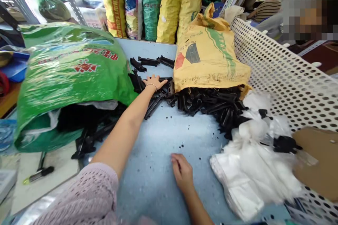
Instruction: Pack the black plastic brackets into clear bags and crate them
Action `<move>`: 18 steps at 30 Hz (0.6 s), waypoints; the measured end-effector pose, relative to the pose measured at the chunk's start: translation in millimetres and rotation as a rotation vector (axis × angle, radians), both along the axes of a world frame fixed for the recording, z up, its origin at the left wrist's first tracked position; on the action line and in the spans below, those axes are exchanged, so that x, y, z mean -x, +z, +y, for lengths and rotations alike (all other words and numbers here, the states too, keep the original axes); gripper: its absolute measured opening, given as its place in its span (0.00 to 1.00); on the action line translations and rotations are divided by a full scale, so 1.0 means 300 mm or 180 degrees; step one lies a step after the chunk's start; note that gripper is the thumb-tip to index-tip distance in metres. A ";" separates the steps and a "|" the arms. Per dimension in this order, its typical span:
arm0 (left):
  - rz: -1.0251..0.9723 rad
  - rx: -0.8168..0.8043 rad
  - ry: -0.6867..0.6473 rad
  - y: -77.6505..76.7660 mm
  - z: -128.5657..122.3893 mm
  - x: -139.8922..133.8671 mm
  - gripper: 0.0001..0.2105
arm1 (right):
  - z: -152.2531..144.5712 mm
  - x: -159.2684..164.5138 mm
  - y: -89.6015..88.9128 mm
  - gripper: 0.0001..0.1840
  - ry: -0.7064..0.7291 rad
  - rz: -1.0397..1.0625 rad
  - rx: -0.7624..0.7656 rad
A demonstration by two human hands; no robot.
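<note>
My left hand reaches far forward with its fingers spread, lying over several black plastic parts between the two big sacks. A beaded bracelet circles that wrist. Nearer to me, my right hand rests low over the blue tabletop, its fingers curled in and nothing visible in them. More black parts spill from the mouth of a yellow sack on the right. On the left, a green sack lies on its side with dark parts at its opening.
White plastic bags lie at the right, beside a perforated cream panel and a piece of cardboard. A yellow-tipped tool lies on a pale board at left. Upright sacks line the back. Other people sit behind the panel.
</note>
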State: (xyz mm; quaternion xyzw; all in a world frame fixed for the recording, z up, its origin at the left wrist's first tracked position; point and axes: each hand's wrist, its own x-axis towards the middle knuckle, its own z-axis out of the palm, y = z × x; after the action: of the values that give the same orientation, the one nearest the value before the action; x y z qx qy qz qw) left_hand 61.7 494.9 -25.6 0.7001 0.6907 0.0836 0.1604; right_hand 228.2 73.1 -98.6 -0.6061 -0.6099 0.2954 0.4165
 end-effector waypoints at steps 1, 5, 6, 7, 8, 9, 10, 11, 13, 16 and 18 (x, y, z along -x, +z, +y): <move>-0.0049 -0.0017 0.0074 0.000 -0.058 0.000 0.43 | 0.002 0.001 -0.003 0.16 -0.0016 -0.0017 0.0030; -0.0163 -0.0147 0.0215 0.000 -0.282 -0.001 0.43 | 0.010 0.002 -0.017 0.16 -0.0134 -0.0049 0.0190; -0.0153 -0.0137 0.0212 0.002 -0.336 0.000 0.43 | 0.012 0.002 -0.020 0.17 -0.0163 -0.0021 0.0252; -0.0137 -0.0113 0.0226 0.004 -0.390 0.000 0.42 | 0.014 0.001 -0.021 0.18 -0.0193 0.0013 0.0311; -0.0123 -0.0079 0.0256 0.007 -0.444 0.000 0.42 | 0.016 0.001 -0.021 0.20 -0.0224 0.0042 0.0363; -0.0114 -0.0045 0.0286 0.009 -0.500 -0.002 0.41 | 0.017 0.003 -0.018 0.22 -0.0260 0.0052 0.0407; -0.0110 -0.0020 0.0318 0.010 -0.558 -0.004 0.41 | 0.016 0.007 -0.011 0.24 -0.0296 0.0039 0.0438; -0.0111 0.0001 0.0339 0.010 -0.618 -0.007 0.41 | 0.015 0.014 -0.001 0.26 -0.0324 0.0003 0.0459; -0.0139 0.0014 0.0316 0.007 -0.743 -0.018 0.40 | 0.009 0.041 0.031 0.28 -0.0343 -0.0147 0.0491; -0.0204 -0.0068 0.0202 0.000 -0.916 -0.033 0.38 | 0.002 0.109 0.094 0.34 -0.0271 -0.0606 0.0644; -0.0276 -0.0046 0.0090 0.005 -0.999 -0.034 0.37 | 0.004 0.157 0.131 0.37 -0.0116 -0.0981 0.0890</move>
State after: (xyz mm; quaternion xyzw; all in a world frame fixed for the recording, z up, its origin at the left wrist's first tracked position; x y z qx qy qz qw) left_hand 71.8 195.3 -24.2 0.6872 0.6923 0.1211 0.1839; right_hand 181.2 74.3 -59.3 -0.7070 -0.6083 0.2734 0.2354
